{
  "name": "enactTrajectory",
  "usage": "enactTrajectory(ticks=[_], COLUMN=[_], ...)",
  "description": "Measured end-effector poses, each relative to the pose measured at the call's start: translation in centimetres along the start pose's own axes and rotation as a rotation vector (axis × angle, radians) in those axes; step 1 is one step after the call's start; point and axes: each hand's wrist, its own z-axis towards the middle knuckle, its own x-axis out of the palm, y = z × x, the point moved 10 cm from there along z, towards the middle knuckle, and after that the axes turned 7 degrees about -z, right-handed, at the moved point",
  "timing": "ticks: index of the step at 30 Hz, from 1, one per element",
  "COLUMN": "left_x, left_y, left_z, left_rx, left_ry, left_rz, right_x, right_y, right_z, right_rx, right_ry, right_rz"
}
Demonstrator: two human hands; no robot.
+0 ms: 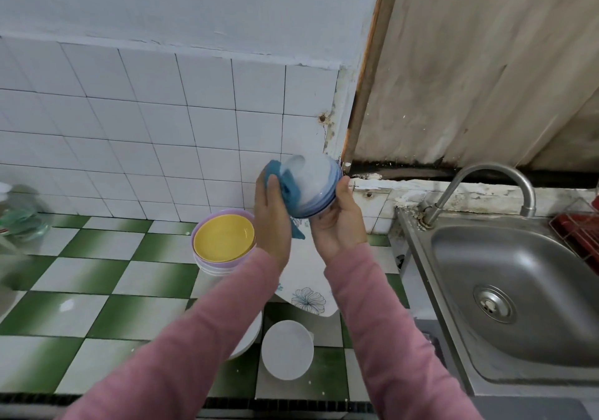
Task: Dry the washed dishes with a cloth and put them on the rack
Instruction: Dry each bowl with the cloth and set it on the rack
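Bowl (316,183): white with blue bands, held in the air above the table (97,277), tipped with its base up and toward the wall. Your right hand (337,228) grips it from below, thumb on the rim. Your left hand (270,222) grips the blue cloth (288,189) and presses it against the bowl's left side; the cloth's tail hangs between your hands.

On the table below: yellow plate (223,236) on top of a purple stack (207,259), flower-print plate (308,290) partly hidden by your arms, white bowl (287,350) nearer you. Steel sink (518,283) with tap (486,176) to the right. Red rack (580,228) at the far right edge, mostly cut off.
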Motion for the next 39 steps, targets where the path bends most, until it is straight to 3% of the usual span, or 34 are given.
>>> enactTrajectory(ticks=[4, 5, 11, 18, 21, 25, 30, 35, 39], left_x=[2.7, 3.2, 2.4, 4.5, 4.5, 3.9, 2.9, 2.3, 0.9], left_y=[-4.7, -4.8, -3.8, -4.9, -5.4, -5.2, -2.4, -0.9, 0.3], left_z=[-3.0, -3.2, -0.4, -4.1, -4.3, -2.7, 0.5, 1.6, 1.8], left_rx=[0.608, 0.694, 0.392, 0.817, 0.871, 0.684, 0.069, -0.153, -0.247], left_ry=[0.246, 0.303, 0.298, 0.352, 0.339, 0.379, 0.354, 0.34, 0.19], left_rz=[0.459, 0.568, 0.575, 0.825, 0.828, 0.698, 0.39, 0.21, 0.061], right_x=[0.6, 0.7, 0.3, 1.8, 2.2, 2.5, 1.6, -1.0, -2.5], right_y=[-1.3, -1.1, 1.8, 2.2, 2.1, 3.2, 3.4, 2.8, 1.6], right_z=[-0.1, -0.2, -0.6, -1.0, -1.1, -0.8, 0.4, 1.0, 0.6], right_rx=[0.083, 0.079, -0.089, -0.23, -0.218, -0.206, -0.178, -0.044, 0.036], right_ry=[0.002, 0.014, 0.004, -0.003, 0.053, 0.16, 0.2, 0.105, -0.005], right_rz=[0.053, 0.036, -0.289, -0.617, -0.784, -1.018, -1.13, -0.791, -0.396])
